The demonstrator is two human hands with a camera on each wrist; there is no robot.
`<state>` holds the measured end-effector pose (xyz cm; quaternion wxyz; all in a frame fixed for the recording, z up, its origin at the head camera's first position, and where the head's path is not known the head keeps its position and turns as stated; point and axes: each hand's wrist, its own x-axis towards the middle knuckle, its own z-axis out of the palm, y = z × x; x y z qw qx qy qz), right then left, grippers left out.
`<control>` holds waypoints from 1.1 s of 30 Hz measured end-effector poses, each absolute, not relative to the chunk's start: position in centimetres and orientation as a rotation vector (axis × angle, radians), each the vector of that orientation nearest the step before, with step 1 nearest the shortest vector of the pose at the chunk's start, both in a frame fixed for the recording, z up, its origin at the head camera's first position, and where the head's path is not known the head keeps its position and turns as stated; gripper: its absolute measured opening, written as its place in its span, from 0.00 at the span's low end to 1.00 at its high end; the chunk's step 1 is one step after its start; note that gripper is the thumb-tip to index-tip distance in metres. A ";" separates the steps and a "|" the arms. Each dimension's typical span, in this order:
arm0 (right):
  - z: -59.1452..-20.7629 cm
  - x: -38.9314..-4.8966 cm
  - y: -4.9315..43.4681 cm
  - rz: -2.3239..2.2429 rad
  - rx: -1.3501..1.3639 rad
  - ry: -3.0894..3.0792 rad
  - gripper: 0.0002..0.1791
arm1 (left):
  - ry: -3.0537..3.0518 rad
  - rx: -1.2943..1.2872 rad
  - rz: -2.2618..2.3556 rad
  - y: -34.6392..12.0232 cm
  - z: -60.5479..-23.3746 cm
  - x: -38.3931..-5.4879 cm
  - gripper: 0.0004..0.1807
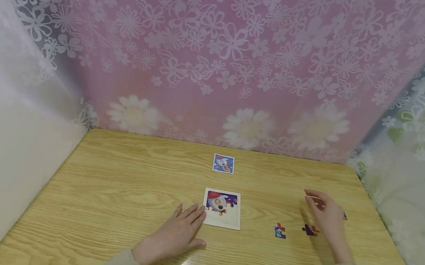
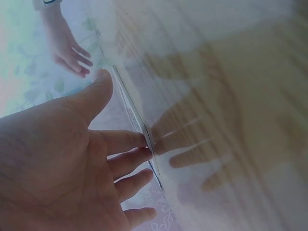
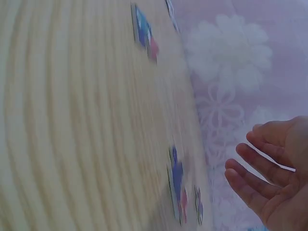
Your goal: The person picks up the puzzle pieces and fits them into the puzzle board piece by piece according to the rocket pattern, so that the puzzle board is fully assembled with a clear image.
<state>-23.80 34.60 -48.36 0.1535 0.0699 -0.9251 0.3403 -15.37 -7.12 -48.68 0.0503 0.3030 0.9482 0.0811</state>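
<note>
A white puzzle board lies mid-table, with joined pieces of a cartoon picture filling its upper part. The straight fingers of my left hand touch the board's left edge; the left wrist view shows this hand with its fingertips at the board's rim. Over on the right, my right hand hovers above loose puzzle pieces. Its fingers are slightly bent and no piece shows between them in the right wrist view, where the hand is apart from the pieces. One loose piece lies below that hand.
Another loose piece lies between the board and my right hand. More pieces, one at the far right, are partly hidden behind that hand. A small picture card lies beyond the board. Flowered curtains enclose the wooden table.
</note>
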 end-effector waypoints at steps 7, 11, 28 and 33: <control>-48.6 -24.3 37.1 0.766 0.150 -2.778 0.20 | 2.887 0.919 0.241 -7.1 -48.8 -15.4 0.42; -48.7 -24.5 37.7 0.684 0.142 -2.875 0.22 | 2.891 0.918 0.232 -7.1 -48.7 -15.3 0.42; -48.9 -26.1 38.0 0.595 0.199 -3.009 0.21 | 2.898 0.916 0.228 -7.1 -48.8 -15.2 0.42; -48.9 -26.5 37.7 0.618 0.209 -3.021 0.22 | 2.889 0.906 0.240 -7.1 -48.6 -15.2 0.42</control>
